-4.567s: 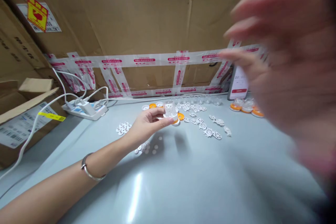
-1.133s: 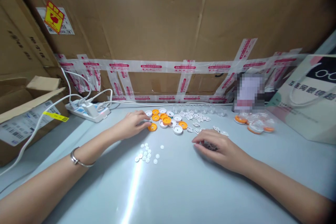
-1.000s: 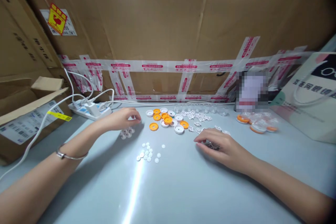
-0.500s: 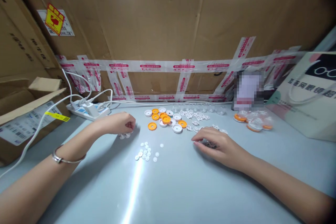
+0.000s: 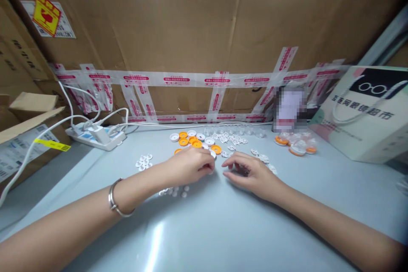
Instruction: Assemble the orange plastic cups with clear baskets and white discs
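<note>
My left hand (image 5: 193, 165) is closed over the middle of the table, its fingertips pinching a small white plastic piece that is mostly hidden. Just right of it, my right hand (image 5: 251, 175) rests with thumb and fingers apart, a gap between them. Behind the hands lie orange rings (image 5: 216, 149) and white rings (image 5: 209, 141), some overlapping. Flat white cut-out pieces (image 5: 234, 139) are scattered behind my right hand. Small white pieces (image 5: 144, 162) sit in a cluster left of my left hand. Little white discs (image 5: 174, 191) are partly covered by my left forearm.
Clear domed parts (image 5: 245, 132) stand along the back. Orange-and-white pieces with clear tops (image 5: 298, 149) lie right, before a blurred-out upright object (image 5: 289, 110). A paper bag (image 5: 360, 123) stands far right. A power strip (image 5: 108, 139) and an open carton (image 5: 28, 153) are left.
My left hand has moved right from the cluster of small white pieces to close beside my right hand. My right hand's fingers have spread a little. The view has shifted slightly right.
</note>
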`<act>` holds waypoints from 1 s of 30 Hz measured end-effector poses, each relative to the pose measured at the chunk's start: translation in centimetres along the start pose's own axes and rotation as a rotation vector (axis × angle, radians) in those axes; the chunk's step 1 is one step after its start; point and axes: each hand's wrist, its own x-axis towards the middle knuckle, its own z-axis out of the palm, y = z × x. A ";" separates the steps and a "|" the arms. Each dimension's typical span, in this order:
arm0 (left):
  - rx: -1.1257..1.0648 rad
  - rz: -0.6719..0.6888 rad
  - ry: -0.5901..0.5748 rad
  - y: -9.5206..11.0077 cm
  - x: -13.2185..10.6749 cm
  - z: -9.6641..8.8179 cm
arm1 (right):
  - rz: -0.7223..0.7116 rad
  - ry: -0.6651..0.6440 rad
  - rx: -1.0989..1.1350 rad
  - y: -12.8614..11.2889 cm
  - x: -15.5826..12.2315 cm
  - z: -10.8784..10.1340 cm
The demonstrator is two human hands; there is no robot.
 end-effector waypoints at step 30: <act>-0.119 -0.440 0.132 -7.2 -5.2 0.3 | -0.021 -0.014 -0.029 0.0 1.0 2.4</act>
